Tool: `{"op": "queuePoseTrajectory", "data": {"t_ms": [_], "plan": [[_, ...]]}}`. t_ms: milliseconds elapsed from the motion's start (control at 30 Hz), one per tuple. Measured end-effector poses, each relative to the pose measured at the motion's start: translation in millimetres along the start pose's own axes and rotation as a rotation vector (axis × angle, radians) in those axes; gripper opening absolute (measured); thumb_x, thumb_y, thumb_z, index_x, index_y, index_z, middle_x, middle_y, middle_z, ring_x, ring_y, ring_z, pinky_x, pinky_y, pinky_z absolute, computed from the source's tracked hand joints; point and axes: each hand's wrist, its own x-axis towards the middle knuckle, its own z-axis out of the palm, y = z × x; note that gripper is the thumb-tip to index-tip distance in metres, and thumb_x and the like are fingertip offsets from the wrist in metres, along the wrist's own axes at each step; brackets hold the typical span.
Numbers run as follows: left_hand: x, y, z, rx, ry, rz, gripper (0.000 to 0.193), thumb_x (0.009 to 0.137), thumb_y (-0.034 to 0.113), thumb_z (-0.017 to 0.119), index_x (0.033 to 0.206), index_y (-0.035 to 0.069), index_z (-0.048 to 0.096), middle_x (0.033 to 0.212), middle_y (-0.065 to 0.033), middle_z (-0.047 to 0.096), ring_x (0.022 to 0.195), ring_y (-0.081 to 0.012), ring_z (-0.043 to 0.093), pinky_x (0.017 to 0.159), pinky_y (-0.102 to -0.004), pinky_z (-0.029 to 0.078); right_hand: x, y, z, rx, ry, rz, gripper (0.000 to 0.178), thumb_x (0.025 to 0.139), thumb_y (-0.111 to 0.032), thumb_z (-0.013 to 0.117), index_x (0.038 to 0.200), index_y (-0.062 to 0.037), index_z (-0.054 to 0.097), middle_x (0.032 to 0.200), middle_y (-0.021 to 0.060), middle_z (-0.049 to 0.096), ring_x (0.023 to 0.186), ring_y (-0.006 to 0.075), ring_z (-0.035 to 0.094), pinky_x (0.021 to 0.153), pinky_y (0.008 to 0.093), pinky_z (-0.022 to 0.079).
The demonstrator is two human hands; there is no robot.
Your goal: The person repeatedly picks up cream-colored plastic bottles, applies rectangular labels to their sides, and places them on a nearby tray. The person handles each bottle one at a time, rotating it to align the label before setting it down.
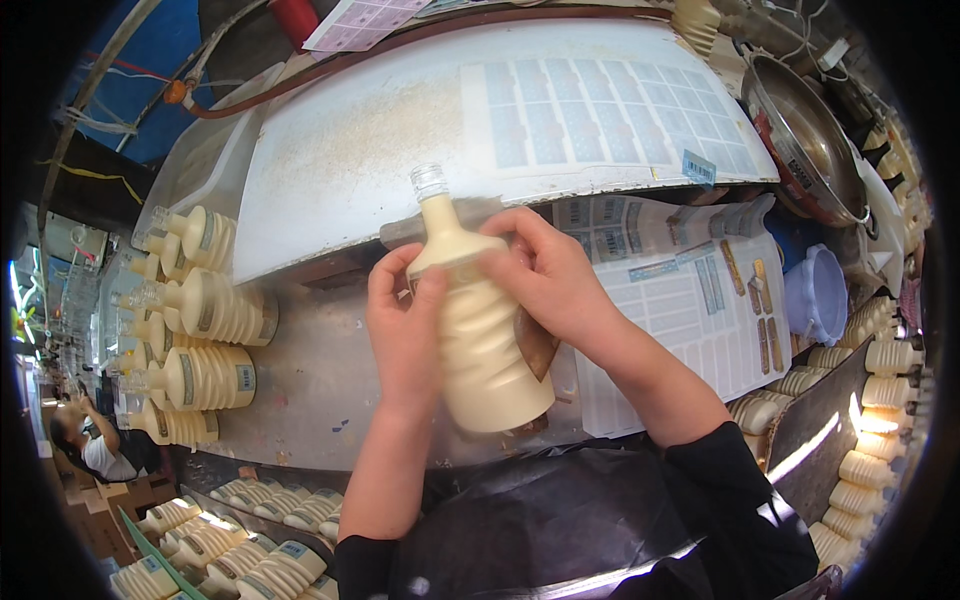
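A cream-coloured ribbed bottle [490, 375] with a clear threaded neck lies tilted in front of me, its neck pointing away. My left hand [403, 325] grips its left side, thumb on the front just below the shoulder. On the other side my right hand [550, 275] has its fingers curled at the shoulder, thumb and fingertips pressed against the bottle. A narrow band runs across the shoulder between my thumbs; its detail is blurred. Behind the bottle shows part of a grey roller-like bar [402, 235], mostly hidden.
A white slanted board [370, 130] bears a sheet of pale blue labels [610, 115]. Label sheets [640, 320] lie to the right, beside a lavender bucket [815, 295] and a metal pan [800, 125]. Similar bottles [205, 378] are stacked left; more fill crates [250, 555] near me.
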Motion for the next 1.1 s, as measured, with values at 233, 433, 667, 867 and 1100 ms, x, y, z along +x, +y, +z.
{"op": "queuePoseTrajectory", "data": {"t_ms": [233,433,667,867,1100], "plan": [[0,-2,1,-0.009,0.014,0.003,0.031,0.097,0.011,0.072,0.125,0.003,0.060,0.106,-0.0048,0.063,0.093,-0.0101,0.060,0.082,-0.0250,0.054,2,3,2,-0.025,0.034,-0.031,0.027,0.092,-0.020,0.073,0.113,-0.0045,0.066,0.071,-0.0065,0.046,0.068,0.0028,0.042,0.060,0.0222,0.037],[-1,-1,2,-0.011,0.019,-0.003,0.032,0.096,0.010,0.073,0.125,0.002,0.060,0.104,-0.0050,0.063,0.090,-0.0097,0.060,0.080,-0.0247,0.055,2,4,0,-0.067,0.018,-0.014,0.037,0.089,-0.027,0.075,0.117,-0.0055,0.063,0.075,0.0057,0.057,0.070,0.0154,0.056,0.066,0.0319,0.047],[1,-2,-3,0.013,-0.010,-0.009,0.042,0.094,0.013,0.075,0.128,0.000,0.055,0.115,-0.0092,0.060,0.099,-0.0143,0.063,0.084,-0.0278,0.055,2,3,2,-0.027,0.030,-0.038,0.028,0.091,-0.020,0.073,0.112,-0.0039,0.065,0.073,-0.0074,0.044,0.069,0.0023,0.041,0.061,0.0211,0.036],[0,0,0,0.017,-0.007,-0.007,0.041,0.094,0.012,0.075,0.128,-0.001,0.055,0.116,-0.0094,0.061,0.100,-0.0143,0.063,0.085,-0.0277,0.055,4,4,-3,0.054,-0.027,-0.004,0.026,0.098,-0.022,0.067,0.117,-0.0048,0.065,0.078,-0.0069,0.051,0.069,0.0018,0.042,0.061,0.0200,0.038],[0,-1,0,0.031,0.006,0.000,0.040,0.094,0.011,0.074,0.127,-0.001,0.055,0.115,-0.0095,0.061,0.100,-0.0143,0.063,0.085,-0.0280,0.054,7,17,-10,0.261,-0.131,0.035,0.027,0.105,-0.022,0.060,0.124,-0.0043,0.062,0.092,-0.0028,0.062,0.076,0.0017,0.052,0.067,0.0189,0.045]]}}
